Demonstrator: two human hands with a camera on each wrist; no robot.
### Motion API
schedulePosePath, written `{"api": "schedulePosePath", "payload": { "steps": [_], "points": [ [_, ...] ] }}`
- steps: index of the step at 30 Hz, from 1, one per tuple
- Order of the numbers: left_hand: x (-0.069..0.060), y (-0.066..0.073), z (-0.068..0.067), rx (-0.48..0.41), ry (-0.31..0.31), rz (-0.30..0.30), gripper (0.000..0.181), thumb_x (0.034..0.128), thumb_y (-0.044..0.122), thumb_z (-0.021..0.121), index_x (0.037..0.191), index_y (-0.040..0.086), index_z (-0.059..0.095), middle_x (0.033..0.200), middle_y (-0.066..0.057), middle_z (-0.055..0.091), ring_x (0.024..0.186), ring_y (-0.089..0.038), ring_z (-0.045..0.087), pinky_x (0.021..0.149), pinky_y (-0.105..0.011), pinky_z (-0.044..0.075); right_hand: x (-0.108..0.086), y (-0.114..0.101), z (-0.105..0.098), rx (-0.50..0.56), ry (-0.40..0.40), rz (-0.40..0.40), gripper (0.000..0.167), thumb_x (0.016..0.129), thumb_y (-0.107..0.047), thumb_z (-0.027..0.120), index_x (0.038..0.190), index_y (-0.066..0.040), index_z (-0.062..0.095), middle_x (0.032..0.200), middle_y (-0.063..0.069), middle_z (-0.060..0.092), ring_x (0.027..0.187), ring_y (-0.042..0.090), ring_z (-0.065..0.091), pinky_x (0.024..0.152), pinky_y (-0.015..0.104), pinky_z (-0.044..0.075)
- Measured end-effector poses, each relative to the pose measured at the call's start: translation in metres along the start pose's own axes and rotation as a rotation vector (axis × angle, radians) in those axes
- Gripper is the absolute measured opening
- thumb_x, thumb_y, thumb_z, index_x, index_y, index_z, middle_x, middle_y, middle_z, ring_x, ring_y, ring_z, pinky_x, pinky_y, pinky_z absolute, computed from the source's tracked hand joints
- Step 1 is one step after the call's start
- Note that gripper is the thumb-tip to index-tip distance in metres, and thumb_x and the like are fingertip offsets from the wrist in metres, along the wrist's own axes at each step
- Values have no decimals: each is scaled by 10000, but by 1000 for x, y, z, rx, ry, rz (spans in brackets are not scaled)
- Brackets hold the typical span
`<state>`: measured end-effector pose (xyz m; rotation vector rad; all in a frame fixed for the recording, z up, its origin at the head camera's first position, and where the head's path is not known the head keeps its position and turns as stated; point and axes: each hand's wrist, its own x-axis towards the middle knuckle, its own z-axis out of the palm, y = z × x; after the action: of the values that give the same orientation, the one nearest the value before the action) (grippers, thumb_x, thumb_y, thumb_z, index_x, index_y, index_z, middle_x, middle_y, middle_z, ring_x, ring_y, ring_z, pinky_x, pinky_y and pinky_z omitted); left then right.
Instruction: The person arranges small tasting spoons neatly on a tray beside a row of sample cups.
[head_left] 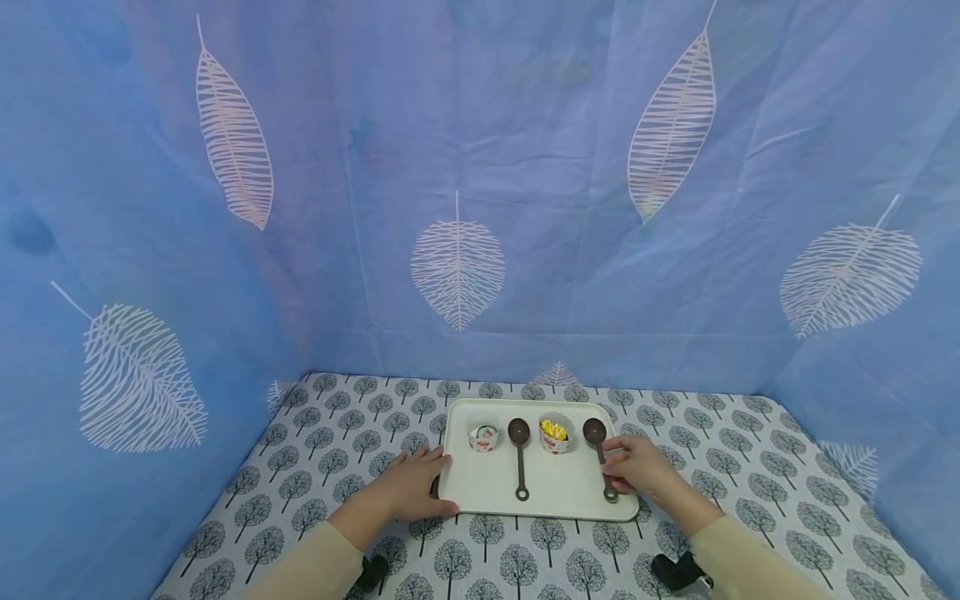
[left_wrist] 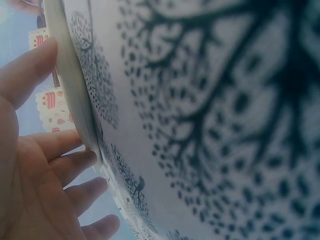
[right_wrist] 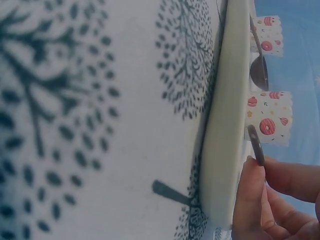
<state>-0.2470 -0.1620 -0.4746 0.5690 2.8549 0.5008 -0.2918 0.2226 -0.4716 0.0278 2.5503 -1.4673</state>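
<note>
A cream tray (head_left: 487,490) lies on the cloth. My left hand (head_left: 408,487) touches its left edge with fingers extended; in the left wrist view the thumb and fingers (left_wrist: 62,147) are spread along the rim. At the tray's right side, my right hand (head_left: 641,468) pinches the handle of a brown spoon (head_left: 595,431). The right wrist view shows thumb and forefinger on that spoon handle (right_wrist: 256,145), its end raised above the rim. Between the hands stand a paper cup (head_left: 483,443) with something whitish-green inside, a second brown spoon (head_left: 518,432), and a paper cup (head_left: 556,446) with yellow pieces.
The tablecloth (head_left: 517,567) has a tree print. A blue curtain (head_left: 525,275) with white leaf designs hangs behind and at both sides. Black straps (head_left: 675,572) sit at the wrists.
</note>
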Motion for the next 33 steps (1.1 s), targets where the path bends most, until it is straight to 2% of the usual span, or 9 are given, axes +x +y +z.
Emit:
{"api": "schedulePosePath", "payload": {
  "steps": [10,22,33],
  "points": [
    [0,0,-3,-2,-13,-6,876,853,563,727,1502,43,453,1585,-175,352,1479,-427,241,1177,-645,173,-1,-7,6,-49,36,25,367,902,61,670,1250,112,567,883,125,655,632,183,628,569,306,585],
    [-2,1,-2,-9,-7,4,884,846,568,730,1495,33,458,1580,-183,357,1475,-438,243,1177,-645,171,5,0,10,-162,41,-8,368,883,57,680,1229,125,576,814,79,666,582,163,626,542,296,574],
    [-1,2,-5,-13,-8,-3,881,848,568,727,1497,37,457,1582,-176,356,1478,-431,242,1173,-652,174,7,1,11,-153,32,-4,361,883,42,697,1217,122,587,798,93,653,570,156,627,529,286,570]
  ]
}}
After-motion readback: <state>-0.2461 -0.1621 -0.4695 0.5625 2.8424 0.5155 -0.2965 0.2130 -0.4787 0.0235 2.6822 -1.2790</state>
